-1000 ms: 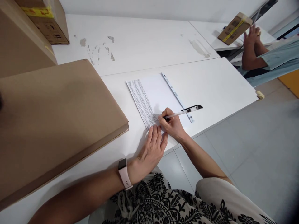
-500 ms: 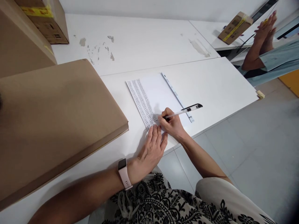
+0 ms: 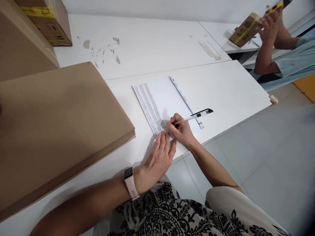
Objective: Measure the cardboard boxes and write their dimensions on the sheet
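A pen (image 3: pixel 194 116) with a clear barrel and black cap end is pinched in my right hand (image 3: pixel 180 131), its tip down at the page and hidden by my fingers. Beneath lies a white paper pad (image 3: pixel 164 95), with dense columns of small handwriting along its left side and a blue printed strip at its right edge. My left hand (image 3: pixel 161 154) rests flat on the pad's lower edge, fingers stretched out and touching the paper beside my right hand. A smartwatch (image 3: pixel 130 182) with a pale pink band is on my left wrist.
A large cardboard box (image 3: pixel 61 124) covers the left of the white table (image 3: pixel 226 88); another box (image 3: pixel 54 26) stands behind it. At the upper right, a co-worker's hands (image 3: pixel 270 28) hold a yellow and black object beside a small taped box (image 3: pixel 246 29).
The co-worker's hands have moved left and up toward the small box, and the yellow and black object now shows more fully. My hands and the pen look nearly unchanged.
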A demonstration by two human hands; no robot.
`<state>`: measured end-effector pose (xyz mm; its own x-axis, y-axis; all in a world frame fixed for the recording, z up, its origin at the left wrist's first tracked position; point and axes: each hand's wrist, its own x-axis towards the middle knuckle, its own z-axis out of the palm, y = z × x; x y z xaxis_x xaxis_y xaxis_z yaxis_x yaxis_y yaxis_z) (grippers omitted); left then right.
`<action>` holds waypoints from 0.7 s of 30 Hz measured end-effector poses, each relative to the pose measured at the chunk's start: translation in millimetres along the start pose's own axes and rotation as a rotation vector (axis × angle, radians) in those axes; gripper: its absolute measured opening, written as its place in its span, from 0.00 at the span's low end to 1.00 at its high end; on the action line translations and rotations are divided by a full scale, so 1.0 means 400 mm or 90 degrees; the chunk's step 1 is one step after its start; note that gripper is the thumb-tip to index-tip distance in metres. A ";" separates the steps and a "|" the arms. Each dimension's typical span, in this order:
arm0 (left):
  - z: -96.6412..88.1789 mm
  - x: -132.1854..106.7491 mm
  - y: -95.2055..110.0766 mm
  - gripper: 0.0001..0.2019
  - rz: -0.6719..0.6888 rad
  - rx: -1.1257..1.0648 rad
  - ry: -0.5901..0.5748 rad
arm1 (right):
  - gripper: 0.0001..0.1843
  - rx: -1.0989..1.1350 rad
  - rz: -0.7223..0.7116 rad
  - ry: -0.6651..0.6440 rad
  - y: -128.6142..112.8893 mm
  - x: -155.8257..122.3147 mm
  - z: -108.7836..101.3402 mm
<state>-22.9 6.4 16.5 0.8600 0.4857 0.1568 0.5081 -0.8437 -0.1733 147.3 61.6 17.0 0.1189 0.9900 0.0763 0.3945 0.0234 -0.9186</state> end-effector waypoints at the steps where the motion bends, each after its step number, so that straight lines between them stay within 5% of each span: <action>1: 0.000 0.000 0.000 0.32 0.000 -0.003 0.002 | 0.13 -0.001 -0.001 0.002 0.001 0.000 0.000; 21: -0.011 0.000 -0.005 0.30 -0.002 -0.013 -0.009 | 0.14 0.001 -0.027 0.015 0.004 0.002 -0.002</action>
<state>-24.2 6.9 21.1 0.8587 0.4918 0.1442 0.5104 -0.8463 -0.1525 148.8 62.4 16.0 0.1238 0.9844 0.1248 0.3983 0.0659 -0.9149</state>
